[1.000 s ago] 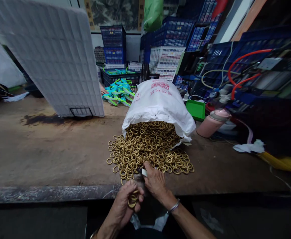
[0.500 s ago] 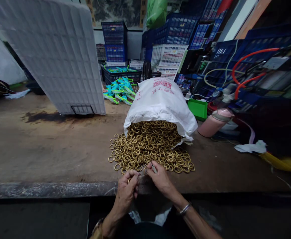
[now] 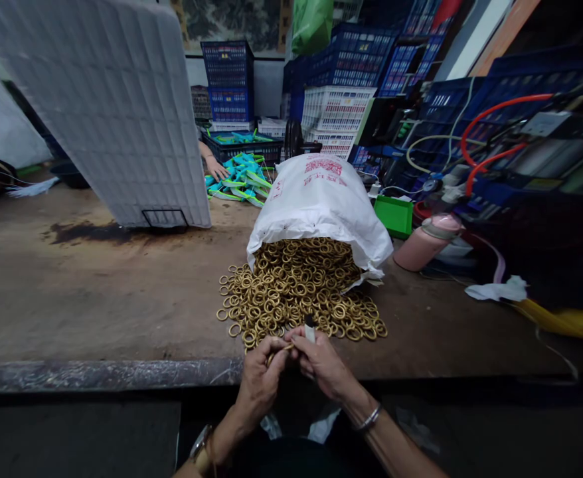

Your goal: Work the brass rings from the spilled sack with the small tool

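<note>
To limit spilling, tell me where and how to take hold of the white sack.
The white sack lies on its side, open end facing the camera, upper edge arching over the gold-coloured rings. Probably best to pinch that loose edge from the near side.

1. Left hand (image 3: 260,378): bare fingers; watch (image 3: 200,442) with silvery case on wrist, gold-toned band.
2. Right hand (image 3: 324,364): bare; shiny silver bangle (image 3: 370,418) round wrist.
3. Dark clothing (image 3: 296,458) at lap, shadowed.

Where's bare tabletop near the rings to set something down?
Bare: the tabletop left of the rings, nearer than the white panel; also right of them, in front of the pink bottle. Crowded: the ring-strewn strip before the white sack.
</note>
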`<state>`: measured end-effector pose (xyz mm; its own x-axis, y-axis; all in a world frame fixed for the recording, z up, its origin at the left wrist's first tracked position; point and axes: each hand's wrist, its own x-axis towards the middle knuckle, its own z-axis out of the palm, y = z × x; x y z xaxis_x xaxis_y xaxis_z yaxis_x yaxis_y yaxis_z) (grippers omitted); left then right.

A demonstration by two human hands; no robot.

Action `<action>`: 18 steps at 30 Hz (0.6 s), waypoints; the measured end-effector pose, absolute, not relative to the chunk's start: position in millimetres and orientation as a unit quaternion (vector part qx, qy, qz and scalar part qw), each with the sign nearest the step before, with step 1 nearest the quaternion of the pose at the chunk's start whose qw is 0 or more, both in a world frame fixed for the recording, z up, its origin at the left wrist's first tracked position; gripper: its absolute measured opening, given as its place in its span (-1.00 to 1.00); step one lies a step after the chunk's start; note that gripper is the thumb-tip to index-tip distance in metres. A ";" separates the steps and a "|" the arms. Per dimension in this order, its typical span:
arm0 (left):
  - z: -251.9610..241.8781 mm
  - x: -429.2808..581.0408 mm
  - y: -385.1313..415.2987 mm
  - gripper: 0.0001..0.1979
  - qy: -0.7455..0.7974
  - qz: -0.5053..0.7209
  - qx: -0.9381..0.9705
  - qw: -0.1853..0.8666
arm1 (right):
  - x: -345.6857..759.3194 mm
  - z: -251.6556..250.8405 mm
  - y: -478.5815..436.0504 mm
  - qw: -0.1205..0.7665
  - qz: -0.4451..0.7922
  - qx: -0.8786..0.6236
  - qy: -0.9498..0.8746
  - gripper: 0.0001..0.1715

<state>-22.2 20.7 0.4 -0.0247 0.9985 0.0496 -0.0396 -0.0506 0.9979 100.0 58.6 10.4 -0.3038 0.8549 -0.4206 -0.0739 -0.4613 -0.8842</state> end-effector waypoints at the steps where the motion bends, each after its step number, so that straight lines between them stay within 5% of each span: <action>1: 1.3 -21.6 20.2 -0.85 0.480 0.525 0.468 0.524 | 100.3 10.1 58.6 0.333 0.700 -0.486 -0.404 -0.75; 10: -1.8 -24.4 21.7 -0.70 0.439 0.508 0.229 0.705 | 100.2 4.6 57.9 0.309 0.647 -0.502 -0.484 -0.78; 18: -1.8 -24.6 24.7 -0.70 0.441 0.517 0.225 0.698 | 97.6 7.5 59.2 0.312 0.685 -0.486 -0.444 -0.69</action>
